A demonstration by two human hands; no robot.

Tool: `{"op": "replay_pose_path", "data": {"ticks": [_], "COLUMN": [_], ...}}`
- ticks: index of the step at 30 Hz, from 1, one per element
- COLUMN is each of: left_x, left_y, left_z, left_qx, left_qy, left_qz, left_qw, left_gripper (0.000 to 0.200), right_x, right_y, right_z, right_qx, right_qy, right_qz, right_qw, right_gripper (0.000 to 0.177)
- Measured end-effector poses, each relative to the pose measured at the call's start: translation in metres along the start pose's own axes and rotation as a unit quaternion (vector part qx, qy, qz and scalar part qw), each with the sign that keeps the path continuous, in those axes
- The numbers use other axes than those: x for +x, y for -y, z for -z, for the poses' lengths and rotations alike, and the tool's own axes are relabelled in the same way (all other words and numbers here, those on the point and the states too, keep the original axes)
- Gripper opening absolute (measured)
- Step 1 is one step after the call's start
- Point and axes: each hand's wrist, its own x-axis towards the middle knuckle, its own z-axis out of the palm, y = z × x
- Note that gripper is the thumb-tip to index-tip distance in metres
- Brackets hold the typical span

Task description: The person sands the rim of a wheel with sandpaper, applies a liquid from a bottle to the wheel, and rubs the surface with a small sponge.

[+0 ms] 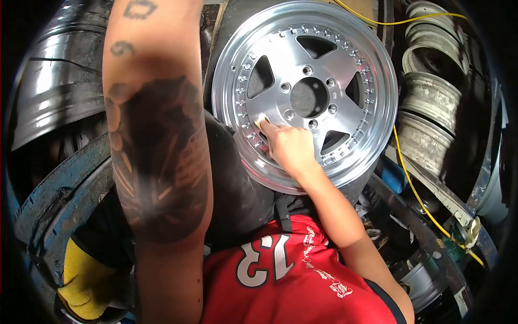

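Observation:
A polished silver wheel [345,46] with a five-spoke face and studs round its rim lies face up in front of me. My right hand [291,146] rests on its lower left part, fingers closed, with the index fingertip at a spoke near the studs. A small pale yellowish thing [260,121] shows at that fingertip; what it is I cannot make out. My left arm, tattooed, stretches up along the left of the view, and its hand is beyond the top edge.
Dull metal rims [431,102] are stacked at the right, beside a yellow cable [413,189]. A large shiny rim [56,81] stands at the left. Blue metal bars [59,183] and a yellow cloth [83,278] are at the lower left.

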Motion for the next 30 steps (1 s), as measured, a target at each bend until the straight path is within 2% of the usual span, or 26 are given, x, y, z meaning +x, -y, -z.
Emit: {"op": "replay_pose_path", "data": {"ticks": [1, 4, 5, 9, 12, 13, 17, 20, 23, 27, 30], "left_x": [0.0, -0.001, -0.002, -0.003, -0.001, -0.001, 0.005, 0.007, 0.007, 0.008, 0.015], "left_y": [0.0, 0.0, -0.001, -0.002, -0.001, -0.001, 0.0, -0.001, 0.0, -0.001, -0.004], "left_z": [-0.001, 0.0, 0.0, -0.004, -0.003, -0.003, -0.005, -0.005, -0.003, -0.003, -0.003], "left_qx": [0.001, 0.002, 0.003, 0.004, 0.008, 0.009, 0.008, 0.011, 0.017, 0.017, 0.022], "left_qy": [0.002, -0.001, -0.001, 0.006, 0.0, 0.0, 0.002, 0.001, -0.004, -0.005, -0.009], "left_qz": [-0.002, -0.003, -0.004, -0.002, -0.004, -0.002, -0.003, -0.007, -0.003, -0.002, -0.004], "left_qw": [1.0, 1.0, 1.0, 1.0, 1.0, 1.0, 1.0, 1.0, 1.0, 1.0, 1.0], "left_gripper": [0.03, 0.03, 0.03, 0.03, 0.03, 0.03, 0.03, 0.03, 0.03, 0.03, 0.03], "right_x": [0.001, -0.01, -0.012, -0.005, -0.021, -0.026, -0.02, -0.012, -0.012, -0.014, -0.014], "right_y": [-0.002, 0.001, 0.002, -0.002, 0.002, -0.001, -0.003, -0.004, 0.003, 0.004, 0.004], "right_z": [-0.01, -0.013, -0.01, -0.016, -0.014, -0.018, -0.019, -0.024, -0.003, -0.011, -0.008], "right_qx": [0.027, 0.06, 0.056, 0.077, 0.109, 0.104, 0.078, 0.063, 0.028, 0.071, 0.082], "right_qy": [-0.085, -0.086, -0.054, -0.117, -0.104, -0.11, -0.122, -0.116, 0.003, -0.056, -0.012], "right_qz": [-0.005, -0.019, -0.032, -0.019, -0.047, -0.032, -0.011, -0.009, -0.041, -0.04, -0.056], "right_qw": [0.996, 0.994, 0.996, 0.99, 0.987, 0.988, 0.989, 0.991, 0.999, 0.995, 0.995], "right_gripper": [0.034, 0.031, 0.03, 0.031, 0.031, 0.039, 0.044, 0.036, 0.037, 0.042, 0.043]}}
